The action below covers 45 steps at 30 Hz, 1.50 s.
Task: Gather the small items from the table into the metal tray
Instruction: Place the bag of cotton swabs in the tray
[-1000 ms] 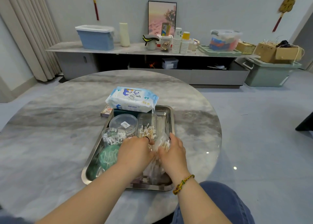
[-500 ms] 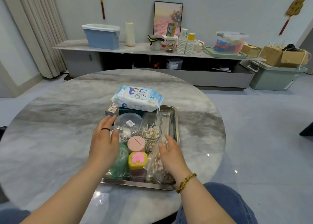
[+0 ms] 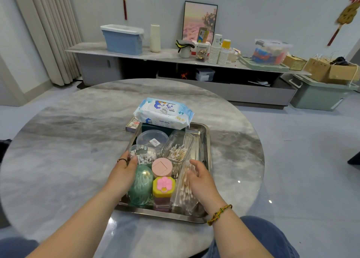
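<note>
The metal tray (image 3: 206,150) sits on the round marble table (image 3: 68,140), packed with small items. A wet wipes pack (image 3: 163,113) lies across its far end on a dark box. Below it are a clear round tub (image 3: 152,138), a clear box of cotton swabs (image 3: 177,149), a swab jar (image 3: 144,157), a pink round container (image 3: 162,167), a yellow box with a pink flower (image 3: 163,185), a green egg-shaped container (image 3: 141,185) and a bag of swabs (image 3: 185,189). My left hand (image 3: 122,173) rests open at the tray's left side, against the jar and the green container. My right hand (image 3: 201,178) lies open over the bag.
A small card box (image 3: 133,124) lies on the table just off the tray's far left corner. Behind the table a long low cabinet (image 3: 165,55) carries a blue bin, paper cups and boxes. A green crate (image 3: 319,96) stands on the floor at right.
My hands, together over the swab bag a second ago, have parted. The left one moved to the tray's left side, uncovering the pink container and yellow box; the right stays over the bag.
</note>
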Available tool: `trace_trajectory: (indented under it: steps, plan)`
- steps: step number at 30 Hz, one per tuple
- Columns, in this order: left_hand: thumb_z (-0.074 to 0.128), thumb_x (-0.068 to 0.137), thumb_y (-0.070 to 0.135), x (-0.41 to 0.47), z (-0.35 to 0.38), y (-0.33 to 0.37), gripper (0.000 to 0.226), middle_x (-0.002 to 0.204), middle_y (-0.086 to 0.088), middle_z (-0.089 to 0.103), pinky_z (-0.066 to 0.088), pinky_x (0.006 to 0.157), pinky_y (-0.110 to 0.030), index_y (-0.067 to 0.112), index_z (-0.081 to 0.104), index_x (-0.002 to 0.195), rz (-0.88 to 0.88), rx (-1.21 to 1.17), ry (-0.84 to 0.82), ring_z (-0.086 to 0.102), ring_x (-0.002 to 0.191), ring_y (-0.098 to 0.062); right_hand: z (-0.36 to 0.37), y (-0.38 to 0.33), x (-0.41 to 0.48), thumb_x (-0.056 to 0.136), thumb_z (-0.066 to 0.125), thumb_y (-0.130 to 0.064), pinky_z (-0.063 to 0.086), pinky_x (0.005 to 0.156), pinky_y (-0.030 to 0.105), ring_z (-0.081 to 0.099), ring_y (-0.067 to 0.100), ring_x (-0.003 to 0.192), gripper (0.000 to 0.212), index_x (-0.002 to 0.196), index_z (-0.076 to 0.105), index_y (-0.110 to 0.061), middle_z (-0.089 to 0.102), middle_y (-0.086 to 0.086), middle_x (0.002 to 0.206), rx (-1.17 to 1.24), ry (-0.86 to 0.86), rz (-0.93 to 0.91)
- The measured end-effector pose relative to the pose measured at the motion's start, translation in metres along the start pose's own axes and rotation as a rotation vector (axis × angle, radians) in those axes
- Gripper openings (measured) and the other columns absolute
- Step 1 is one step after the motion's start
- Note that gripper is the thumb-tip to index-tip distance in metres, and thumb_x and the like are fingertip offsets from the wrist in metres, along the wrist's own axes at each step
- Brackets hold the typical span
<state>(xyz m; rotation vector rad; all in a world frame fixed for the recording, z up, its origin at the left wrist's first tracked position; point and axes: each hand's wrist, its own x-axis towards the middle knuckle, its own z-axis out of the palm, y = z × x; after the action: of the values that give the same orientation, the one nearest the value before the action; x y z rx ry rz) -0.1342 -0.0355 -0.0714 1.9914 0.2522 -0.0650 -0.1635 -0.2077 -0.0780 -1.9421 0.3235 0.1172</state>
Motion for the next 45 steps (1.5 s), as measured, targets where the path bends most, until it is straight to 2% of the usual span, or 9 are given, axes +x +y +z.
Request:
trace_trajectory:
  steps: [6, 12, 15, 18, 24, 30, 38, 42, 45]
  plan:
    - [0.033, 0.097, 0.022, 0.004, -0.010, 0.004, 0.045, 0.147, -0.013, 0.036, 0.028, 0.102, -0.028, 0.005, 0.032, 0.138, -0.007, -0.011, 0.040, 0.033, 0.135, -0.025, -0.004, 0.000, 0.007, 0.094, 0.040, -0.016, 0.036, 0.094, 0.027, 0.044, 0.018, 0.117, 0.036, 0.130, 0.043, -0.013, 0.044, -0.002, 0.120, 0.048, 0.098, -0.009]
    - [0.033, 0.096, 0.026, 0.019, -0.022, -0.001, 0.044, 0.145, -0.012, 0.040, 0.026, 0.110, -0.033, 0.007, 0.037, 0.136, -0.043, -0.028, 0.025, 0.036, 0.133, -0.026, -0.002, -0.021, 0.028, 0.091, 0.049, -0.027, 0.028, 0.110, 0.034, 0.030, 0.020, 0.137, 0.057, 0.141, 0.026, -0.012, 0.029, 0.007, 0.150, 0.109, 0.047, 0.011]
    - [0.033, 0.096, 0.025, 0.026, -0.023, -0.002, 0.040, 0.135, -0.013, 0.049, 0.032, 0.097, -0.029, 0.006, 0.046, 0.130, -0.036, -0.047, 0.011, 0.046, 0.120, -0.024, 0.000, -0.030, 0.040, 0.089, 0.052, -0.032, 0.028, 0.110, 0.035, 0.029, 0.022, 0.138, 0.068, 0.144, 0.016, -0.013, 0.024, 0.008, 0.152, 0.112, -0.018, 0.044]
    - [0.033, 0.096, 0.028, 0.038, -0.027, -0.007, 0.042, 0.139, -0.012, 0.047, 0.030, 0.106, -0.034, 0.009, 0.044, 0.132, -0.060, -0.044, -0.013, 0.042, 0.128, -0.026, -0.002, -0.030, 0.049, 0.087, 0.055, -0.030, 0.028, 0.109, 0.034, 0.028, 0.021, 0.138, 0.072, 0.144, 0.015, -0.015, 0.023, 0.007, 0.153, 0.085, -0.055, 0.048]
    - [0.031, 0.096, 0.032, 0.057, -0.029, -0.014, 0.045, 0.142, -0.011, 0.043, 0.029, 0.110, -0.038, 0.011, 0.041, 0.134, -0.084, -0.020, -0.050, 0.039, 0.131, -0.027, -0.005, -0.034, 0.058, 0.091, 0.050, -0.019, 0.034, 0.087, 0.024, 0.046, 0.011, 0.102, 0.046, 0.135, 0.036, -0.016, 0.048, 0.000, 0.133, 0.096, -0.092, 0.009]
    - [0.033, 0.096, 0.026, 0.076, -0.030, -0.011, 0.041, 0.140, -0.015, 0.046, 0.030, 0.107, -0.033, 0.005, 0.046, 0.130, -0.062, 0.059, -0.002, 0.041, 0.129, -0.027, -0.006, -0.026, 0.066, 0.092, 0.047, -0.027, 0.031, 0.099, 0.027, 0.037, 0.020, 0.132, 0.053, 0.141, 0.027, -0.016, 0.032, 0.006, 0.148, 0.105, -0.028, 0.017]
    - [0.044, 0.093, 0.013, 0.141, -0.032, 0.009, 0.034, 0.130, -0.023, 0.054, 0.038, 0.092, -0.031, -0.005, 0.053, 0.120, -0.071, 0.244, 0.032, 0.048, 0.121, -0.034, -0.006, -0.017, 0.067, 0.091, 0.050, -0.026, 0.029, 0.098, 0.023, 0.035, 0.016, 0.132, 0.057, 0.142, 0.025, -0.019, 0.034, 0.005, 0.147, 0.066, -0.050, -0.010]
    - [0.048, 0.090, 0.016, 0.176, -0.021, 0.016, 0.035, 0.130, -0.021, 0.054, 0.039, 0.097, -0.034, -0.002, 0.053, 0.120, -0.098, 0.357, 0.012, 0.049, 0.119, -0.034, -0.006, -0.016, 0.070, 0.089, 0.053, -0.026, 0.026, 0.095, 0.020, 0.031, 0.001, 0.115, 0.061, 0.142, 0.023, -0.022, 0.033, 0.000, 0.148, 0.033, -0.062, -0.045]
    - [0.049, 0.090, 0.019, 0.192, -0.008, 0.020, 0.023, 0.129, -0.024, 0.054, 0.039, 0.089, -0.035, 0.002, 0.059, 0.101, -0.088, 0.442, -0.013, 0.052, 0.108, -0.034, -0.008, -0.012, 0.073, 0.087, 0.054, -0.029, 0.028, 0.097, 0.021, 0.033, 0.002, 0.117, 0.062, 0.141, 0.023, -0.026, 0.032, -0.002, 0.147, 0.040, -0.076, -0.041]
